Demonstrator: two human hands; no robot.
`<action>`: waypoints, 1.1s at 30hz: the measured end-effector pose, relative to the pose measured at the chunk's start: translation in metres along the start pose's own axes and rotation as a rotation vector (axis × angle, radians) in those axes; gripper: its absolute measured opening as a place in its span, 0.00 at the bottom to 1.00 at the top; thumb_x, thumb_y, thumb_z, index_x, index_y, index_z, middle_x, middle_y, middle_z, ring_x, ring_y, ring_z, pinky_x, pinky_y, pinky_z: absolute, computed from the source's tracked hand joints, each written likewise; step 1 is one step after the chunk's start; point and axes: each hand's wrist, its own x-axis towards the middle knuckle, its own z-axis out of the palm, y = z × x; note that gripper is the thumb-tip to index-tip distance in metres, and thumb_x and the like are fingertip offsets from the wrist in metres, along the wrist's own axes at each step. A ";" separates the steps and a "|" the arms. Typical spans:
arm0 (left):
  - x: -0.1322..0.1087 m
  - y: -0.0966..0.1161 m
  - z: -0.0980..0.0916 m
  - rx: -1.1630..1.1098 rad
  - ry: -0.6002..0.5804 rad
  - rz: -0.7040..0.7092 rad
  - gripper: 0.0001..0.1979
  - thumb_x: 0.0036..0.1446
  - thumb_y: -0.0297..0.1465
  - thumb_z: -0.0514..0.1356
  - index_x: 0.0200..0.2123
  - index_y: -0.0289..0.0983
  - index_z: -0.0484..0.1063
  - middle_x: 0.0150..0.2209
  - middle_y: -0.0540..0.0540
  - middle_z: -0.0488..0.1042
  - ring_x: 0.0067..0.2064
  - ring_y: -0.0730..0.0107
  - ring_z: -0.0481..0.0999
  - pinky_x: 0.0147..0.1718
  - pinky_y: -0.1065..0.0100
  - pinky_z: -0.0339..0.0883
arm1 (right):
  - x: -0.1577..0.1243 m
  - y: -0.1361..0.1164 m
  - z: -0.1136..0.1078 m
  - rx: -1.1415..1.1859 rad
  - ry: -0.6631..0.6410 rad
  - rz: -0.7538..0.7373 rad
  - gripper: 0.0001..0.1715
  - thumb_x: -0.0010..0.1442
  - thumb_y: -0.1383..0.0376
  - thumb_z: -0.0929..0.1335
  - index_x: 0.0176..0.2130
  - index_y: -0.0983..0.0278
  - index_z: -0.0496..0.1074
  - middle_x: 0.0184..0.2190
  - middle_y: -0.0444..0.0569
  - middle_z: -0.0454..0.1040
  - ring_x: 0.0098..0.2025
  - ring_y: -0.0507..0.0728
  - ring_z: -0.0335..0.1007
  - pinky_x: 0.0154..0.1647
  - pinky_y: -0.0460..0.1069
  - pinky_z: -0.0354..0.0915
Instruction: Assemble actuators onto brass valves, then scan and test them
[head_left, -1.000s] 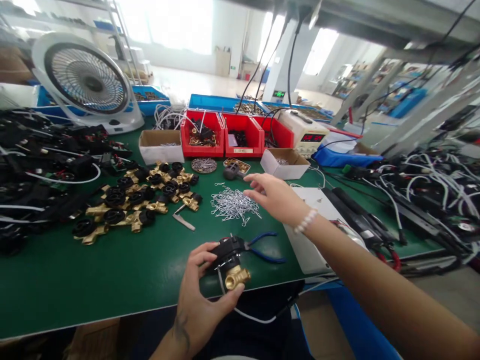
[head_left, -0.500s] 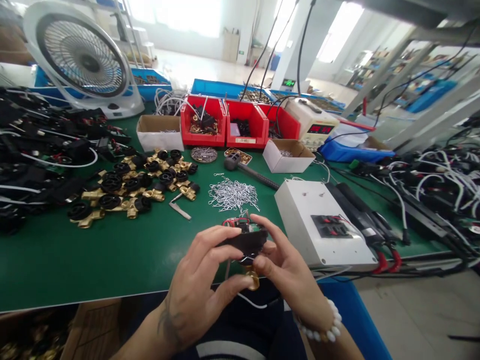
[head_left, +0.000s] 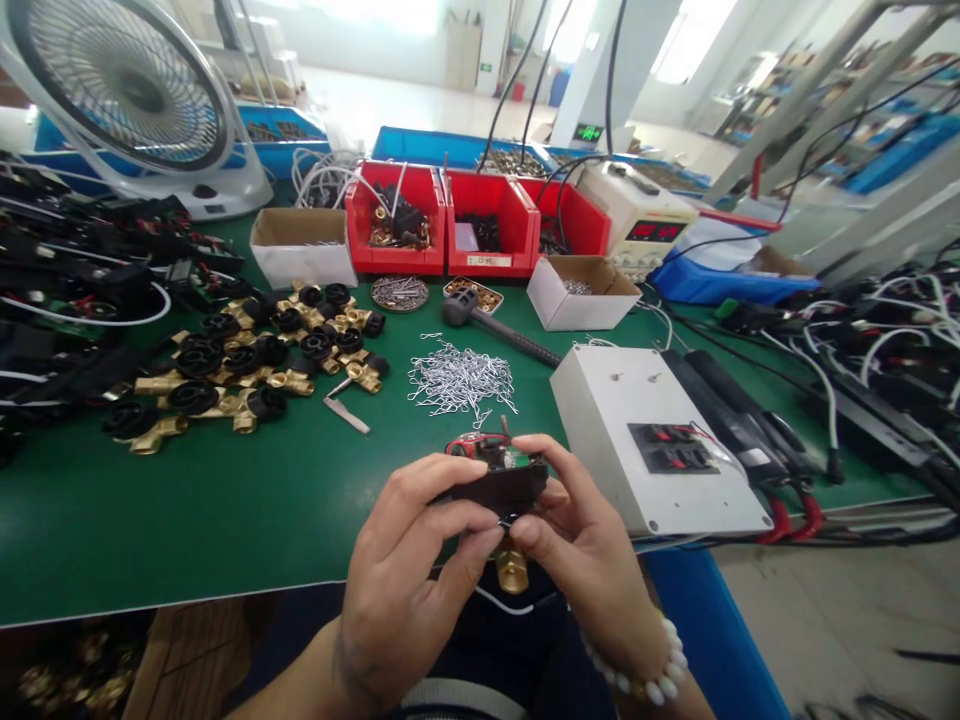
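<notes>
Bin (head_left: 394,261) of brass parts (head_left: 384,238) beyond left hand (head_left: 405,565) and right hand (head_left: 589,550), fingers clamped on black-and-brass unit (head_left: 501,488)

A device (head_left: 491,490) is held between the hands (head_left: 409,555) at the near edge of the surface (head_left: 292,530). Behind it, a pile of clips (head_left: 461,380) is flanked by fittings (head_left: 199,355) leftward and a box (head_left: 600,430) rightward; farther back, bins (head_left: 491,264) are lined up.

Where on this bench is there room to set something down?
The largest bare patch of green tabletop lies between the brass fittings, its front edge and the left hand. A narrower gap separates the metal clips from the grey box. Crowded: by the red bins and leftmost black parts.
</notes>
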 end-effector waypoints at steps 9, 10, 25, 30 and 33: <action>0.002 0.000 0.003 0.029 0.023 -0.045 0.05 0.62 0.23 0.60 0.39 0.39 0.71 0.49 0.48 0.72 0.54 0.71 0.71 0.59 0.70 0.63 | 0.001 0.008 0.014 -0.005 0.162 0.037 0.27 0.56 0.54 0.74 0.50 0.56 0.64 0.39 0.47 0.80 0.40 0.58 0.80 0.46 0.53 0.75; 0.002 -0.002 0.003 0.025 0.020 -0.057 0.06 0.62 0.23 0.60 0.39 0.40 0.71 0.49 0.48 0.73 0.54 0.71 0.71 0.58 0.69 0.64 | 0.002 0.008 0.014 0.004 0.164 0.036 0.27 0.56 0.54 0.74 0.50 0.56 0.64 0.39 0.46 0.80 0.40 0.58 0.80 0.47 0.53 0.75; 0.076 -0.046 -0.018 -0.956 -0.301 -0.819 0.27 0.51 0.41 0.70 0.52 0.35 0.73 0.47 0.41 0.79 0.50 0.52 0.78 0.48 0.59 0.74 | 0.055 -0.089 -0.045 -1.119 0.264 -0.234 0.24 0.60 0.55 0.70 0.55 0.55 0.70 0.40 0.50 0.81 0.44 0.62 0.78 0.42 0.55 0.71; 0.078 -0.073 -0.020 -1.021 -0.191 -0.912 0.26 0.54 0.46 0.67 0.50 0.34 0.74 0.42 0.40 0.80 0.45 0.54 0.80 0.34 0.67 0.75 | 0.098 -0.104 -0.116 -1.351 0.205 0.111 0.15 0.53 0.59 0.71 0.40 0.62 0.79 0.40 0.55 0.81 0.43 0.63 0.76 0.47 0.57 0.66; 0.075 -0.078 -0.020 -1.098 -0.181 -0.969 0.26 0.54 0.47 0.66 0.49 0.34 0.74 0.44 0.39 0.79 0.46 0.52 0.79 0.36 0.64 0.77 | 0.105 -0.097 -0.129 -1.296 0.152 0.226 0.20 0.50 0.52 0.70 0.40 0.58 0.80 0.42 0.53 0.81 0.41 0.64 0.75 0.42 0.56 0.66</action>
